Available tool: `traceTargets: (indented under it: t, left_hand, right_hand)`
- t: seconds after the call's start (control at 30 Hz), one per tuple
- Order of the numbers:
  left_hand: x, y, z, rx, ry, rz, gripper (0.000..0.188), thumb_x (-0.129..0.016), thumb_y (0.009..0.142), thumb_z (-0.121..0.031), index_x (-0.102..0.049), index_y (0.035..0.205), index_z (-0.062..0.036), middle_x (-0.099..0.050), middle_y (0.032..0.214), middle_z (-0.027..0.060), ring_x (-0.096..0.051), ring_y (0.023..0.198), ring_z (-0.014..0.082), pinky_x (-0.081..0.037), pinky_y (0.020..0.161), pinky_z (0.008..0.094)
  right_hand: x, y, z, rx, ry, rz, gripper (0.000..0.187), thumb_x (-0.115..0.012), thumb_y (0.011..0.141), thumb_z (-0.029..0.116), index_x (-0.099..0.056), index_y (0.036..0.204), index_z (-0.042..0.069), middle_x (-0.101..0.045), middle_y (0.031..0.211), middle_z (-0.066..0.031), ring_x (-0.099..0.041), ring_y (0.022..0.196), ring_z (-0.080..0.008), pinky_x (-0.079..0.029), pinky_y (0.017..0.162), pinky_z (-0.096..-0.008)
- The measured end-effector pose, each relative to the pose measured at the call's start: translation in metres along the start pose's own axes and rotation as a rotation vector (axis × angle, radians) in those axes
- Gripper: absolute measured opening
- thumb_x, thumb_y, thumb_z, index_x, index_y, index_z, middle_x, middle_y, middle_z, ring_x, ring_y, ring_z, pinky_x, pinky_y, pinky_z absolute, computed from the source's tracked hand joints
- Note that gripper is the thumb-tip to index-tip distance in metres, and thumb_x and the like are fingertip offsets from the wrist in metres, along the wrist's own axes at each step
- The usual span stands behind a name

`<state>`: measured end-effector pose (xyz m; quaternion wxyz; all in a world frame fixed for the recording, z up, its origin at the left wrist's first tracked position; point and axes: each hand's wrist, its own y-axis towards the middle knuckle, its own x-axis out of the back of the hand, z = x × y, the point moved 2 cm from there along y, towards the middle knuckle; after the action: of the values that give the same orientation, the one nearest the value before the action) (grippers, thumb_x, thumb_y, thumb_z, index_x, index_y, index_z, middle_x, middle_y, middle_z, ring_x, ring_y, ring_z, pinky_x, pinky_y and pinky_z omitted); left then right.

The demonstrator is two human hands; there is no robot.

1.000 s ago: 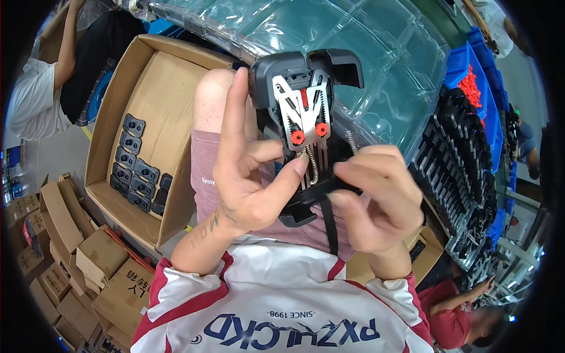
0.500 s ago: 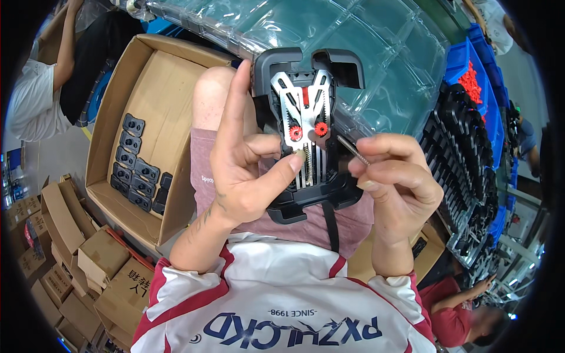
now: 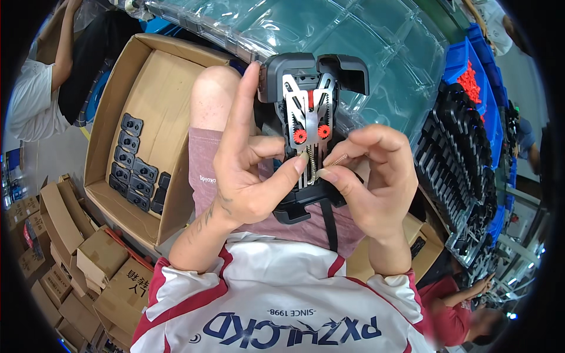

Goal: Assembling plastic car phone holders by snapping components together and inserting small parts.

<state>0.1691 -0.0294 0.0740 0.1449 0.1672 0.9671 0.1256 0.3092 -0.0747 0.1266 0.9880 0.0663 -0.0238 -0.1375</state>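
A black plastic clamp-like holder (image 3: 282, 76) with broad jaws sits upright above my lap, its back uncovered. Inside it lie a silver metal plate (image 3: 311, 115), a left red gear (image 3: 300, 136) and a right red gear (image 3: 323, 131). My left hand (image 3: 247, 182) grips the holder along its left side, thumb pressing beside a coil spring (image 3: 312, 165) in the middle channel, index finger stretched out. My right hand (image 3: 382, 188) pinches another thin coil spring (image 3: 336, 160) between thumb and fingers, close to the lower right of that channel.
A cardboard box (image 3: 168, 82) on the left holds several black parts (image 3: 141, 170). Clear plastic sheeting (image 3: 376, 47) covers a crate ahead. Blue bins (image 3: 462, 65) with red pieces (image 3: 469, 82) and stacked black parts (image 3: 453, 141) stand right. Cartons (image 3: 103, 253) pile up lower left; people sit nearby.
My right hand has moved left, bringing its spring from beside the holder to over the middle channel. The holder has shifted slightly right, with my left hand still gripping it.
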Motion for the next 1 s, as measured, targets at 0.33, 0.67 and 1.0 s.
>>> traceTargets:
  t: [0.33, 0.67, 1.0]
  left_hand:
    - [0.000, 0.002, -0.002, -0.052, 0.059, -0.002, 0.089, -0.055, 0.071, 0.010, -0.005, 0.145, 0.0083, -0.066, 0.075, 0.0103, -0.049, 0.047, 0.0075, -0.038, 0.052, 0.0119]
    - [0.001, 0.000, -0.003, -0.081, 0.093, -0.001, 0.089, -0.056, 0.070, 0.010, -0.007, 0.144, 0.0094, -0.067, 0.084, 0.0135, -0.051, 0.049, 0.0086, -0.040, 0.053, 0.0135]
    - [-0.009, -0.002, 0.002, -0.010, 0.084, 0.089, 0.090, -0.060, 0.070, 0.006, -0.009, 0.145, 0.0072, -0.065, 0.080, 0.0099, -0.048, 0.054, 0.0092, -0.038, 0.055, 0.0123]
  right_hand:
    - [0.016, 0.007, -0.015, 0.136, -0.179, 0.170, 0.021, -0.073, 0.066, -0.007, -0.069, 0.086, -0.002, -0.065, 0.076, -0.0060, -0.053, 0.066, -0.0131, -0.042, 0.060, -0.0228]
    - [0.016, 0.005, -0.014, 0.077, -0.222, 0.246, 0.025, -0.073, 0.067, -0.006, -0.070, 0.090, 0.000, -0.065, 0.078, -0.0061, -0.052, 0.066, -0.0130, -0.042, 0.060, -0.0224]
    - [0.053, -0.026, -0.009, 0.168, -0.108, -0.094, 0.020, -0.069, 0.068, -0.006, -0.065, 0.087, 0.000, -0.056, 0.078, -0.0059, -0.047, 0.064, -0.0128, -0.039, 0.059, -0.0223]
